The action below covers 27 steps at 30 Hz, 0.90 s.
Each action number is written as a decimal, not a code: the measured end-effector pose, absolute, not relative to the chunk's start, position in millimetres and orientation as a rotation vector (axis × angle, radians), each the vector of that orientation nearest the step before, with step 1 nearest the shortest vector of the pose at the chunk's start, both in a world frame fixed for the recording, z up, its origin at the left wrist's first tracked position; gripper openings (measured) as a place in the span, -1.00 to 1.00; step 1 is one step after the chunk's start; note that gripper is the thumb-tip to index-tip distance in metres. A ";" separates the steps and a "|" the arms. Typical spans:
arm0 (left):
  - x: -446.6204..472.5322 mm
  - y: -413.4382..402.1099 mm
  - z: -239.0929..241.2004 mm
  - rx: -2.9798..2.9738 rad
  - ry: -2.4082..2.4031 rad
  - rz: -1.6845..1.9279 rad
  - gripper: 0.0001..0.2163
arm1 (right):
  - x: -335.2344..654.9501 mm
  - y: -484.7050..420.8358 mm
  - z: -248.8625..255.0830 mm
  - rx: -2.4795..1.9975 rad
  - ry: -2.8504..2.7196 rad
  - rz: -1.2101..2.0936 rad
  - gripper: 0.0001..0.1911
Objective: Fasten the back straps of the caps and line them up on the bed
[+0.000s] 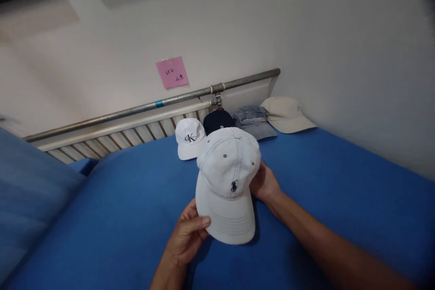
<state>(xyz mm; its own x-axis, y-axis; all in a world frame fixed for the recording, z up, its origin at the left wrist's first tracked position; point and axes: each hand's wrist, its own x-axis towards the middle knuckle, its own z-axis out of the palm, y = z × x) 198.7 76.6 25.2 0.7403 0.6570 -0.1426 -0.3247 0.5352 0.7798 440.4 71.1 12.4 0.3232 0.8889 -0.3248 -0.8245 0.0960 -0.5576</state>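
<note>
A white baseball cap (227,176) with a small dark horse-rider logo is held up above the blue bed cover, its brim pointing down toward me. My left hand (188,231) pinches the left edge of the brim, thumb on top and fingers beneath. On the other side, my right hand (265,183) supports the crown; its fingertips are hidden behind or inside the cap. Beyond it stand a white cap with black letters (190,139), a black cap (218,119), a grey-blue cap (254,121) and a beige cap (288,114) in a row.
Blue cloth (129,217) covers the surface under my hands. Along the wall run a radiator (136,136) and a metal pipe (190,96), with a pink note (172,72) above. A light blue curtain (27,204) hangs at left.
</note>
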 end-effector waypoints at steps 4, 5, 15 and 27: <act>181.3 89.2 28.8 0.769 0.459 0.759 -0.58 | 426.2 69.3 12.9 -0.719 0.010 1.340 -0.71; 176.6 92.9 29.2 0.753 0.459 0.803 -0.58 | 423.9 68.7 13.0 -0.723 0.017 1.357 -0.71; 124.3 151.8 34.7 0.644 0.530 1.177 -0.39 | 414.7 66.0 17.5 -0.766 -0.008 1.413 -0.69; 117.0 253.4 19.4 0.531 0.636 1.360 -0.47 | 416.2 70.5 11.0 -0.765 -0.027 1.493 -0.72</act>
<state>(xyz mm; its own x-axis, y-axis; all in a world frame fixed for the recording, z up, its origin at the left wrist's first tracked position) 117.0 253.4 19.4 0.0918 0.9899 -0.1084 -0.7181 0.1413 0.6814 416.2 70.5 11.0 0.1236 0.8926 -0.4335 -0.8767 -0.1064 -0.4692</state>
